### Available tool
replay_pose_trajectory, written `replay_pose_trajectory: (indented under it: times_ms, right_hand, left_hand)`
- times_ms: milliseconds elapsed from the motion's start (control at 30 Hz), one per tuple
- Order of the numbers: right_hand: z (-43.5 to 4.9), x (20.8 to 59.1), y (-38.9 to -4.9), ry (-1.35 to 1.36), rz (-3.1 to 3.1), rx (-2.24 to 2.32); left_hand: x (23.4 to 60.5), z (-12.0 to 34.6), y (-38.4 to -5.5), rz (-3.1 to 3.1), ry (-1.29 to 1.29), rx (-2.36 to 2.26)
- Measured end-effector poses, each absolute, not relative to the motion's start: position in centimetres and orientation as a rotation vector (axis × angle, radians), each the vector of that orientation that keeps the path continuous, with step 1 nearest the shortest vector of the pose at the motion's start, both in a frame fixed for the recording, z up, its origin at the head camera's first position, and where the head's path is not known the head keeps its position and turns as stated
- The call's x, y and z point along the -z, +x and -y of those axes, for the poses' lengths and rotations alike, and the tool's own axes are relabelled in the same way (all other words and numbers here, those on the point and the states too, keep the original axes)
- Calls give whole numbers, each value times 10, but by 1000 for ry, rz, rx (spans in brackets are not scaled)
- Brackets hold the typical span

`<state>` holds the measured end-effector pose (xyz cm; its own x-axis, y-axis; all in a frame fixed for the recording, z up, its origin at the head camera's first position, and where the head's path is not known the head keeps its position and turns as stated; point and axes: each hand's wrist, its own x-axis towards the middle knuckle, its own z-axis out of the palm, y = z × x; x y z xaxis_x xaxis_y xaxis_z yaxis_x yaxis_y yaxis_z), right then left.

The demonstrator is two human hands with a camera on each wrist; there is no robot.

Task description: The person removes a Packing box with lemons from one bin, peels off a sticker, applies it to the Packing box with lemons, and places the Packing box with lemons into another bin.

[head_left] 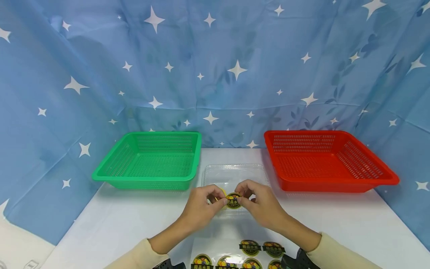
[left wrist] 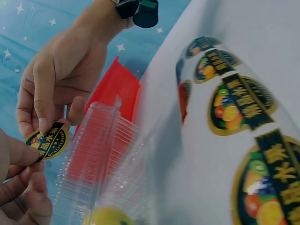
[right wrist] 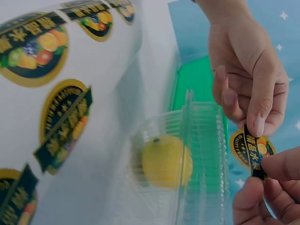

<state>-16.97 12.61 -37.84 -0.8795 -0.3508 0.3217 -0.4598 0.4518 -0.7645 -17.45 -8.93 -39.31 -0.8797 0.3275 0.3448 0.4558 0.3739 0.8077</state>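
Observation:
Between my two hands is a round black-and-gold fruit label sticker, held above a clear plastic clamshell box. My left hand pinches its left edge with thumb and finger. On the opposite edge, the thumb and fingertips of my right hand pinch it too. The right wrist view shows the sticker stretched between both hands, its dark banner with gold lettering visible. Inside the box lies a round yellow fruit with a dark spot on top; in the head view my left fingers mostly hide it.
A green basket stands at the back left and a red basket at the back right. Near the front edge lies a white sheet with several more stickers. A blue star-patterned curtain hangs behind the white table.

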Motion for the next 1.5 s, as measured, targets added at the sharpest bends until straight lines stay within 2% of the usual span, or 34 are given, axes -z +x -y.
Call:
replay_pose_trajectory:
  times_ms: [233,967,1500]
  right_hand:
    - [-127,374,-186,556,2526,-1607]
    - [-130,378,-225,377,2584,-1437]
    - [-131,387,-236,321,2603,-1415]
  left_hand:
    - [384,86,-188,2513,-639,1516]
    - [378,70,-231,2636,-447,1324]
    - [382,63,-239,2678,-482,1255]
